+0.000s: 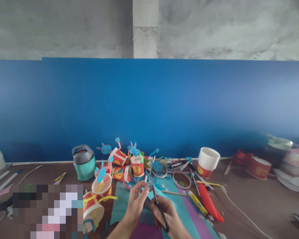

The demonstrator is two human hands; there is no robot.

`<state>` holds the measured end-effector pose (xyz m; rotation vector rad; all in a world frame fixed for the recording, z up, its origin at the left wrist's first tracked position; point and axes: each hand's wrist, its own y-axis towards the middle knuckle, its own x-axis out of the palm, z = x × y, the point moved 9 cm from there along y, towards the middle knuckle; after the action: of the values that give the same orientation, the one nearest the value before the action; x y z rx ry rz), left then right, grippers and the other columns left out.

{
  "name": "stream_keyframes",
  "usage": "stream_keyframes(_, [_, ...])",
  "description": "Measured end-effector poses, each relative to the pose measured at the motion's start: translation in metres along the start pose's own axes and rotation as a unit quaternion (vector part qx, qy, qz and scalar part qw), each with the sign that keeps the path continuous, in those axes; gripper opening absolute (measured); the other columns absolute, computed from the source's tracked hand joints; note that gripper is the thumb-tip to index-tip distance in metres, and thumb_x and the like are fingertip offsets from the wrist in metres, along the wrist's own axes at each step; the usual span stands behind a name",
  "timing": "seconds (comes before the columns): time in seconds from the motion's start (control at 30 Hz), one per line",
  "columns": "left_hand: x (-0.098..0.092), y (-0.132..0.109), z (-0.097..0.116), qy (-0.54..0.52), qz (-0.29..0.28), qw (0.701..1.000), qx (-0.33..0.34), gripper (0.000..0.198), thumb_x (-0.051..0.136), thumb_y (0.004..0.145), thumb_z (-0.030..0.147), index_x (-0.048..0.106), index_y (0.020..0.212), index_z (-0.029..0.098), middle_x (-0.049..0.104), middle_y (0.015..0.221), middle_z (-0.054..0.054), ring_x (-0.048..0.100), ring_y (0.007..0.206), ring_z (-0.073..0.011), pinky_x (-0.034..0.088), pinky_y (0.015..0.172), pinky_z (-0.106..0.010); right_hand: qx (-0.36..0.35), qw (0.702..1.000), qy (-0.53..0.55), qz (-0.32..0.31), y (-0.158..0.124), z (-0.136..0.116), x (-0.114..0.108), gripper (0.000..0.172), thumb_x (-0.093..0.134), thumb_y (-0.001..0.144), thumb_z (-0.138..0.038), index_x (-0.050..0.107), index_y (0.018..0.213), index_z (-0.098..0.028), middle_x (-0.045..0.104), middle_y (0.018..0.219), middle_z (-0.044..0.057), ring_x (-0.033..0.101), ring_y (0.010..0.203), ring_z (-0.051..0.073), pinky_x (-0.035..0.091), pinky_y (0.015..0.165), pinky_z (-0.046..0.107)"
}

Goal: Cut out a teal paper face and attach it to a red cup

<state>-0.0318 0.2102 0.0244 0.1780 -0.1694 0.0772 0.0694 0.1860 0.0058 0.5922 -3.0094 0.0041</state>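
Note:
My right hand (169, 212) grips a pair of scissors (161, 209) with black handles, blades pointing up and away from me. Close beside it, my left hand (136, 202) pinches a small piece of blue paper (149, 186) at the scissor blades. Whether the blades touch the paper, I cannot tell. Below both hands lie teal sheets (122, 202) and a purple sheet (144, 231). Just beyond them stands a red and white paper cup (138, 167) with a blue paper animal face (134, 150) on it.
More decorated cups (102, 186) crowd the left, beside a teal flask (84, 164). Rolls of tape (181, 180), a yellow utility knife (197, 203) and a red pouch-like object (210, 204) lie to the right. Stacked cups (208, 161) stand near the blue partition (149, 106).

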Motion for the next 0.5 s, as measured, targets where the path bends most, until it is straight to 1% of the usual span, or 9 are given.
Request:
stream_keyframes(0.13, [0.0017,-0.0017,0.0023,0.008,-0.012,1.0,-0.002,0.027,0.063,0.074,0.043,0.058,0.067,0.017,0.04,0.048,0.007,0.029,0.04,-0.0054,0.025,0.041,-0.019,-0.017,1.0,0.005,-0.003,-0.0008,-0.0063,0.0002,0.04,0.062,0.073,-0.057,0.054,0.07,-0.018,0.048,0.042,-0.006,0.04,0.036,0.007,0.031,0.039,0.018])
stream_keyframes(0.23, [0.0051,-0.0019,0.0059,0.009,-0.031,0.999,0.002,0.025,0.064,0.074,0.04,0.057,0.066,0.017,0.046,0.058,0.005,0.031,0.042,-0.0046,0.026,0.042,-0.019,-0.024,1.0,0.005,-0.002,-0.0011,-0.0077,-0.0008,0.04,0.061,0.074,-0.057,0.055,0.072,-0.018,0.051,0.045,-0.005,0.041,0.038,0.007,0.033,0.04,0.018])
stream_keyframes(0.3, [0.0067,-0.0013,0.0076,0.006,-0.039,0.999,0.007,0.026,0.063,0.075,0.039,0.056,0.065,0.017,0.046,0.059,0.005,0.031,0.042,-0.0042,0.025,0.041,-0.019,-0.024,1.0,0.003,-0.002,-0.0007,-0.0057,-0.0015,0.041,0.06,0.074,-0.058,0.055,0.071,-0.018,0.048,0.043,-0.006,0.039,0.036,0.007,0.031,0.038,0.018])
stream_keyframes(0.37, [0.007,-0.0003,0.0077,0.005,-0.041,0.999,0.014,0.026,0.062,0.076,0.039,0.055,0.064,0.017,0.042,0.056,0.006,0.029,0.042,-0.0041,0.023,0.041,-0.019,-0.023,1.0,0.002,-0.004,0.0,-0.0032,-0.0019,0.042,0.06,0.074,-0.059,0.054,0.07,-0.018,0.046,0.041,-0.007,0.038,0.034,0.007,0.031,0.037,0.018])
stream_keyframes(0.43, [0.0063,0.0008,0.0062,0.006,-0.039,0.999,0.02,0.027,0.061,0.076,0.039,0.054,0.064,0.017,0.039,0.054,0.007,0.027,0.041,-0.0041,0.022,0.04,-0.019,-0.018,1.0,-0.002,-0.007,0.0008,-0.0006,-0.0021,0.042,0.06,0.073,-0.059,0.054,0.07,-0.018,0.046,0.04,-0.007,0.038,0.033,0.006,0.031,0.036,0.017])
stream_keyframes(0.5, [0.0049,0.0017,0.0036,0.008,-0.035,0.999,0.023,0.027,0.061,0.077,0.04,0.054,0.064,0.017,0.039,0.054,0.007,0.027,0.041,-0.0041,0.021,0.04,-0.019,-0.012,1.0,-0.006,-0.007,0.0015,0.0014,-0.0021,0.042,0.06,0.073,-0.059,0.054,0.07,-0.018,0.046,0.039,-0.007,0.038,0.032,0.006,0.03,0.035,0.016])
